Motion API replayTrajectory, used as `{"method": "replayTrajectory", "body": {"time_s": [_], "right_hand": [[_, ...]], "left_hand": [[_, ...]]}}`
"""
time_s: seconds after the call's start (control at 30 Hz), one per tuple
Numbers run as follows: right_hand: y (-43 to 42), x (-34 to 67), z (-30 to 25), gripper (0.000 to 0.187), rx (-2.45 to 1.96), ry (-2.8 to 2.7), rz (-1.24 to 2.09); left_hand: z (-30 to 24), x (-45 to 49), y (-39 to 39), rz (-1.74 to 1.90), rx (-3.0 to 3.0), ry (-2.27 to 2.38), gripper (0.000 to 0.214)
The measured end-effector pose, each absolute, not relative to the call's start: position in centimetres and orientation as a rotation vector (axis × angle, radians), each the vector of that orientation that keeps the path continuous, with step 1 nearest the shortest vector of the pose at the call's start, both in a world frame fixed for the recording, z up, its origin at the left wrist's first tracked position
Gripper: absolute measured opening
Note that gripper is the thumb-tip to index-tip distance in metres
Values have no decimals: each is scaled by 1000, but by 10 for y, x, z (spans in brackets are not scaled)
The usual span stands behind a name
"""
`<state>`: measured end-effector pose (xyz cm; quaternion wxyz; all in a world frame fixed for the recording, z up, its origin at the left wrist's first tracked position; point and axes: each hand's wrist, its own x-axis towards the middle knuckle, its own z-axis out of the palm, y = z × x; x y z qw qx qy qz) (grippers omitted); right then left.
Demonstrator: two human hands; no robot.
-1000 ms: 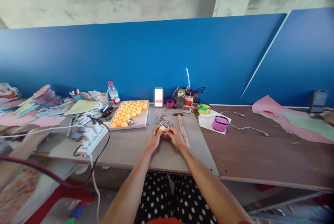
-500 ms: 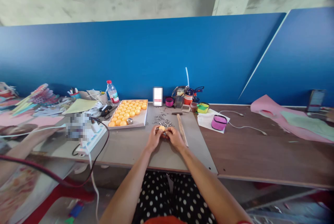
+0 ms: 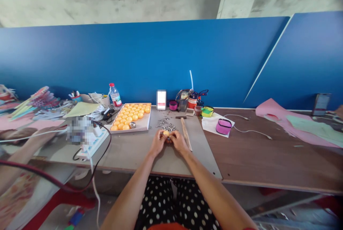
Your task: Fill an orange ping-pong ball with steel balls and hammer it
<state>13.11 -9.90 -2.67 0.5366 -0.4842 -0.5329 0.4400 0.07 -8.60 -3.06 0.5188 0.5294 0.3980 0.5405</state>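
My left hand (image 3: 158,142) and my right hand (image 3: 178,140) meet over the grey board, fingers closed round one small orange ball (image 3: 166,133) that looks like a ping-pong ball. Fingertips hide its lower part, and any small part pressed to it is too small to make out. Just beyond the fingers lies a scatter of small shiny metal pieces (image 3: 166,123). To the left, a shallow white box (image 3: 146,123) holds rows of similar orange balls (image 3: 130,113), with one silvery round thing (image 3: 132,125) at its front. A hammer (image 3: 185,130) with a wooden handle rests right of my right hand.
A power strip (image 3: 92,144) with cables stands at left, near another person's arm (image 3: 29,144). Behind are a bottle (image 3: 115,96), a bright phone-like screen (image 3: 161,100) and a red-and-white cup (image 3: 192,101). A purple mesh pouch (image 3: 223,126) lies on white paper.
The view has shifted slightly. Both hands stay together on the orange ball, which looks a little turned or more covered by the fingers.
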Motion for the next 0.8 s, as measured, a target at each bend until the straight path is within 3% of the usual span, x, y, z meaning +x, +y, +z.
{"method": "replayTrajectory", "body": {"time_s": [0.5,0.67,0.8], "right_hand": [[-105,132,-21,17,-1156,-1245,963],[-112,137,-18,13,-1217,-1412,477],[-116,143,-13,21,-1569,-1491,53]], "left_hand": [[-22,7,-90,1330,1022,869,41],[-23,3,-82,1448,781,824,44],[-20,-4,-82,1462,645,761,36]]}}
